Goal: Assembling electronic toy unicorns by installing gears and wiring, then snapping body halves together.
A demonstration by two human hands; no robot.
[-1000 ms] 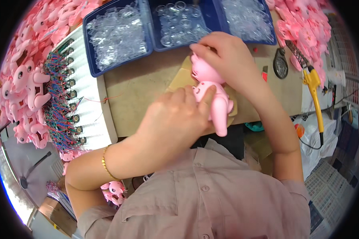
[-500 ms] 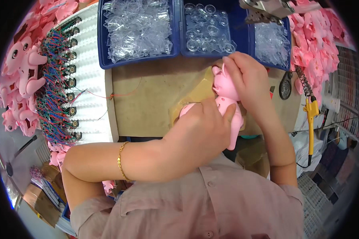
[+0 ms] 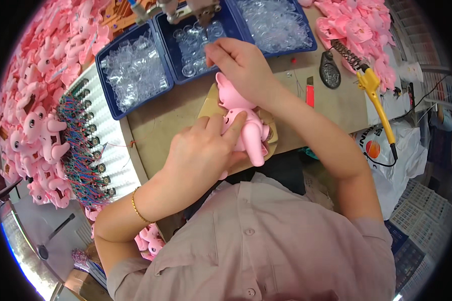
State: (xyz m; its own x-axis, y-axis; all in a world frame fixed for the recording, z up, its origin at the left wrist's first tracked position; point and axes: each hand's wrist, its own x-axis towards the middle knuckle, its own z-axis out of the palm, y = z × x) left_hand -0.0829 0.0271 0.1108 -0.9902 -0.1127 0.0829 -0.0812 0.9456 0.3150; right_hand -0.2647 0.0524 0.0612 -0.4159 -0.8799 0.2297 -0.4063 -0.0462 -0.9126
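Note:
A pink plastic toy animal [image 3: 253, 138] lies on a yellowish fixture [image 3: 209, 104] at the front of the bench. My left hand [image 3: 201, 145] grips its body, with the thumb and fingers laid across the torso. Just above the toy's head, my right hand [image 3: 243, 67] is closed in a pinch, its wrist passing over the side of the head. Whatever its fingertips may hold is hidden. The head's upper tip shows beside the palm, while the face is out of sight.
Blue bins [image 3: 172, 83] of clear plastic parts line the back, under a hanging metal device [image 3: 191, 10]. At right lie a red-handled blade [image 3: 310, 93] and a yellow soldering iron [image 3: 381, 105]. Wired speakers [image 3: 88, 150] fill a white rack at left. Pink toy parts [image 3: 40, 125] are piled beyond.
The whole view has swung, shifting the bench. My right hand has moved from the side of the toy's head to above it, fingers drawn into a pinch. My left hand stays on the body.

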